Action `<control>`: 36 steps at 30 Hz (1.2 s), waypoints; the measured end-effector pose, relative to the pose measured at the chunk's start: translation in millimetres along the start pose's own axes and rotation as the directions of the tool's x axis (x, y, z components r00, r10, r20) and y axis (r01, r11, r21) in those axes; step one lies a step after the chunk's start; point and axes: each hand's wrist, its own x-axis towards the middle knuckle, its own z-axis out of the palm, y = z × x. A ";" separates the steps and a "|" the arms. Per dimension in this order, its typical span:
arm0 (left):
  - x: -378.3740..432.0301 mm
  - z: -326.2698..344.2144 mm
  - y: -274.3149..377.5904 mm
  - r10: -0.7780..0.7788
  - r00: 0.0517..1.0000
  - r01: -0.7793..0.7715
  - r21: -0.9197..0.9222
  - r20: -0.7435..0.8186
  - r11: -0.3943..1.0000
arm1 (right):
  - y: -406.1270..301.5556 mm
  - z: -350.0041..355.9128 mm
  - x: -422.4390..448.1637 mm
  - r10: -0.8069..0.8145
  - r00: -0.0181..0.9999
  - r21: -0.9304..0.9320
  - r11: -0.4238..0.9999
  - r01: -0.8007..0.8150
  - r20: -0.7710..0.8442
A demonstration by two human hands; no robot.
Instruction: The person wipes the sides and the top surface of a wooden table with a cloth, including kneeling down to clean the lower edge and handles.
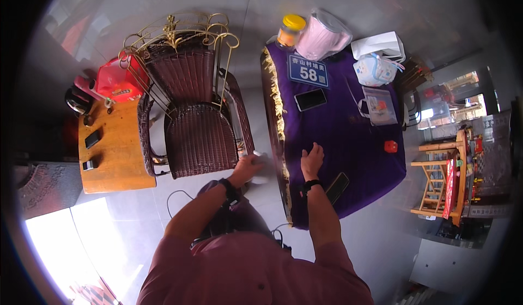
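Note:
My left hand (247, 168) is between the brown wicker armchair (202, 137) and the table with a purple cloth (347, 141). Its fingers are slightly blurred and a pale white thing (261, 177) shows beside them; whether it is held cannot be told. Over the near left part of the cloth, my right hand (313, 161) has its fingers apart and nothing in them. Just beyond my right wrist lies a smartphone (337, 187). Another dark-screened smartphone (310, 100) rests farther back, below a blue plate (308, 72) bearing writing. To the right sits a small red box (391, 146).
A yellow-lidded jar (291, 31), a plastic-wrapped pink jug (322, 35), a patterned pouch (375, 70) and a clear bag (381, 106) crowd the far end. Left stands a wooden table (118, 153) with a red bag (122, 78). A gold metal rack (173, 39) surrounds the chair back.

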 end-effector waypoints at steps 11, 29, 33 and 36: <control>158.9 31.3 -25.6 -0.120 0.935 0.147 0.056 -0.335 0.988 | 25.9 58.6 46.4 0.305 0.951 -0.346 0.887 -0.305 -0.055; 250.9 -49.8 31.2 0.082 0.957 -0.011 0.244 -0.280 0.970 | -176.3 115.0 207.4 -0.673 0.706 -0.003 0.723 0.691 0.220; 205.1 -54.6 18.0 0.032 0.971 0.008 0.168 -0.237 0.986 | -205.7 133.9 268.3 -0.612 0.707 -0.159 0.706 0.691 0.355; 172.9 -57.6 18.6 -0.220 0.960 0.211 -0.071 -0.173 0.975 | -205.7 134.3 299.0 -0.601 0.729 -0.218 0.703 0.677 0.327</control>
